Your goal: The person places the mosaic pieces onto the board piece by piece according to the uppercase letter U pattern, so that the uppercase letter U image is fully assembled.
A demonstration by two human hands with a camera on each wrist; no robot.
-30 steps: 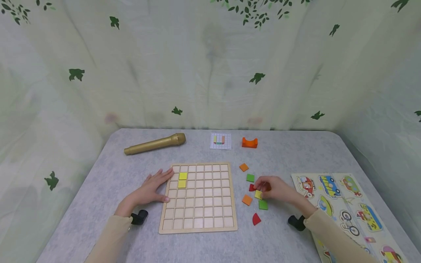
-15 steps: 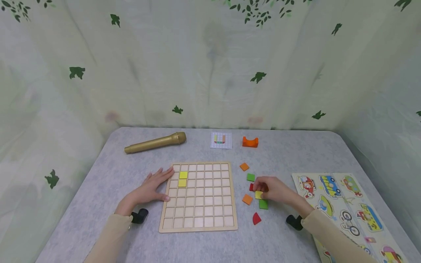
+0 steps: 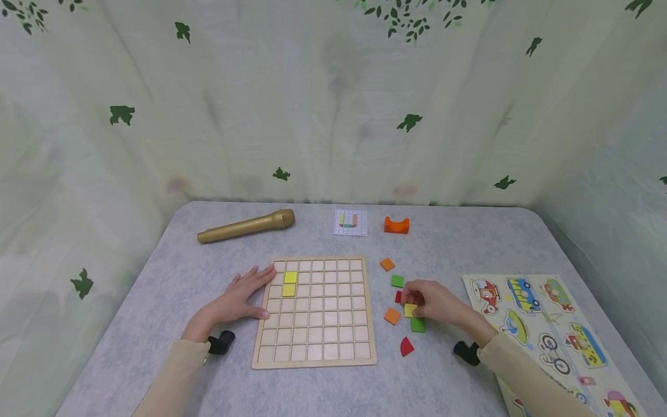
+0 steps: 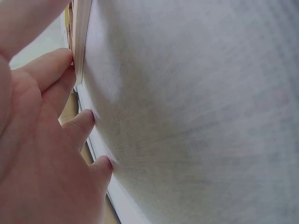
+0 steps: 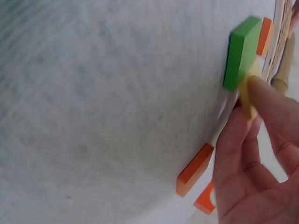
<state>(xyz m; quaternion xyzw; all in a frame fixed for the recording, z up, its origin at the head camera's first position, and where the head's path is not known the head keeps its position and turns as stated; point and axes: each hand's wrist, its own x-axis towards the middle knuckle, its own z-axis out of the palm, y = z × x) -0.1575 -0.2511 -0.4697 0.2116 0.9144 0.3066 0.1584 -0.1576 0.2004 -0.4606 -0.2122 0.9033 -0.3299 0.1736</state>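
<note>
My right hand pinches a yellow square tile between thumb and fingertips, low over the table to the right of the board. In the right wrist view that yellow tile overlaps a thick green square tile. My left hand lies with spread fingers at the left edge of the wooden grid board, its index fingertip and thumb on the frame. Two yellow tiles sit one below the other in the board's upper left cells. The left wrist view shows fingertips against the board's side.
Around the right hand lie orange tiles, green tiles and red pieces. At the back are a gold microphone, a pattern card and an orange holder. A picture puzzle board lies under the right forearm.
The yellow tile has turned slightly in the right fingertips and sits a little nearer the person. The right wrist shifted slightly. The left hand stays on the board's edge.
</note>
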